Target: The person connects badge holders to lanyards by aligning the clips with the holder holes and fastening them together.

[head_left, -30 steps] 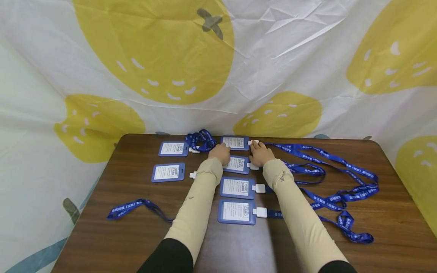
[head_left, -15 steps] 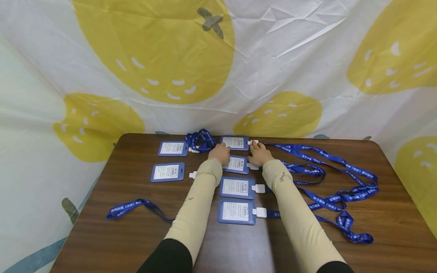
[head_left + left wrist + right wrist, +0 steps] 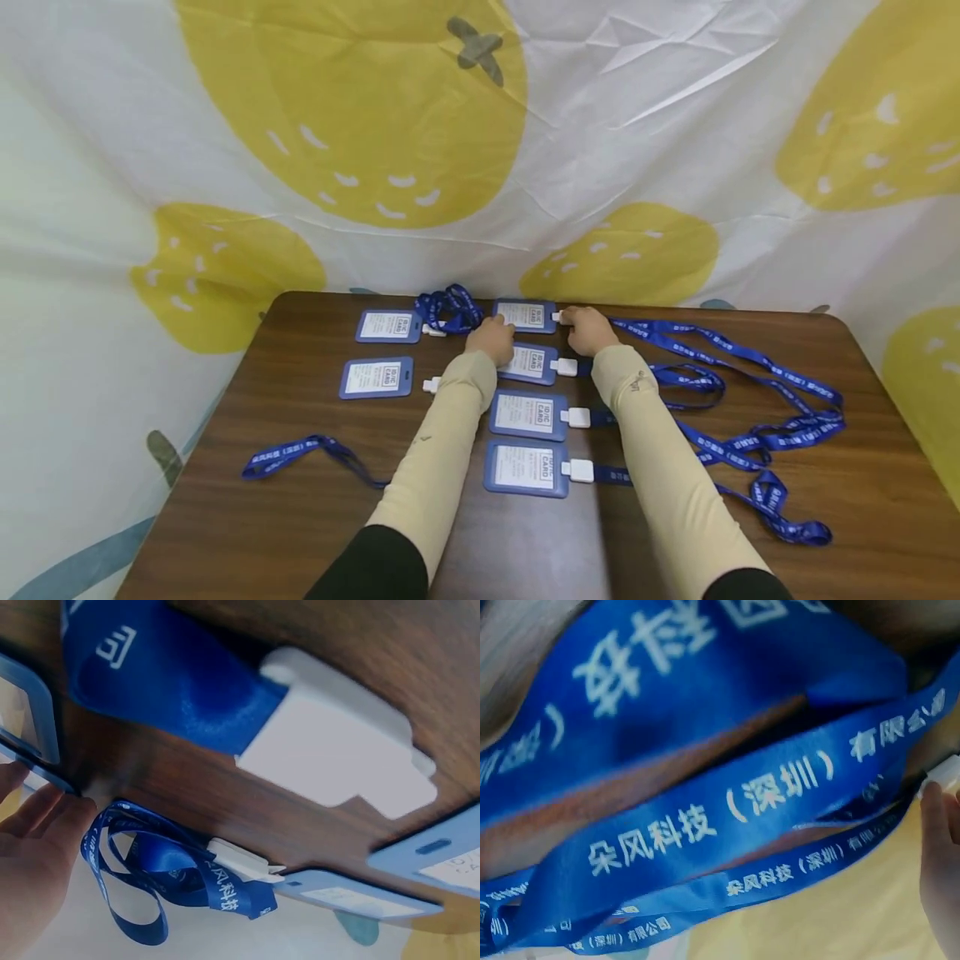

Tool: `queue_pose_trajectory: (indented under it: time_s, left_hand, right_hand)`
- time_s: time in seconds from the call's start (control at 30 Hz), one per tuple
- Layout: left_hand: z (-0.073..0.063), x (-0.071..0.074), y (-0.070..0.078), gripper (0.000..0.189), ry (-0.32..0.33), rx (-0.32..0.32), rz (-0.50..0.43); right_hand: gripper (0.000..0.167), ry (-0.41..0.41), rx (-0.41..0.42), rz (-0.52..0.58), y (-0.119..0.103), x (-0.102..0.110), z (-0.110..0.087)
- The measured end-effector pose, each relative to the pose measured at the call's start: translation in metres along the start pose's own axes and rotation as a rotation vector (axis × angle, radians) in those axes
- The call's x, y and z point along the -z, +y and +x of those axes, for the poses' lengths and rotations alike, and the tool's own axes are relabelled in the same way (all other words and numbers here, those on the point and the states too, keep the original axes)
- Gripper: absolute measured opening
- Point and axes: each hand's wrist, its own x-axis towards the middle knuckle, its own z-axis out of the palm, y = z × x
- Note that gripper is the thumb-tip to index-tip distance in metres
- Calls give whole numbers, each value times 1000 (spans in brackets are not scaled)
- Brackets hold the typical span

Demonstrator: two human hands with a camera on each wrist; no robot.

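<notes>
My left hand (image 3: 491,340) is at the left end of the rearmost blue badge holder (image 3: 524,316). In the left wrist view its fingers (image 3: 45,814) meet that holder's edge. My right hand (image 3: 590,331) pinches the white clip (image 3: 558,317) at the holder's right end; the right wrist view shows a fingertip on the clip (image 3: 943,774). From this clip a blue lanyard (image 3: 720,340) runs right. Below in the same column lie three more badge holders, the second (image 3: 527,364) partly behind my left hand, the third (image 3: 528,415) and the front one (image 3: 527,468).
Two unclipped badge holders lie left, one at the back (image 3: 387,326) and one before it (image 3: 377,378). A bundled lanyard (image 3: 450,309) sits beside the back one. Another lanyard (image 3: 288,456) runs under my left sleeve. A patterned curtain (image 3: 420,125) hangs behind the brown table (image 3: 202,517).
My right hand has shifted slightly right, uncovering the second holder's clip, with its fingers more gathered at the rear clip. The left hand stays by the rear holder. The head view has shifted slightly.
</notes>
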Motion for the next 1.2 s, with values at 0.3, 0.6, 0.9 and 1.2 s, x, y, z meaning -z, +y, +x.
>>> queue_pose_trajectory:
  time_s: [0.3,0.6,0.9,1.2]
  left_hand:
    - [1,-4,-1,43,-2,9,15]
    - [-4,-3,3,44,-26,15,6]
    - [-9,1,5,42,-23,19,-7]
    - [-5,1,1,38,7,6,-15]
  right_hand:
    - [26,120,-76,43,16,-12,6]
    - [24,161,-92,-27,-75,83,-29]
    - [22,110,-92,-145,-26,27,-18]
    - [14,148,-152,-156,41,-40,17]
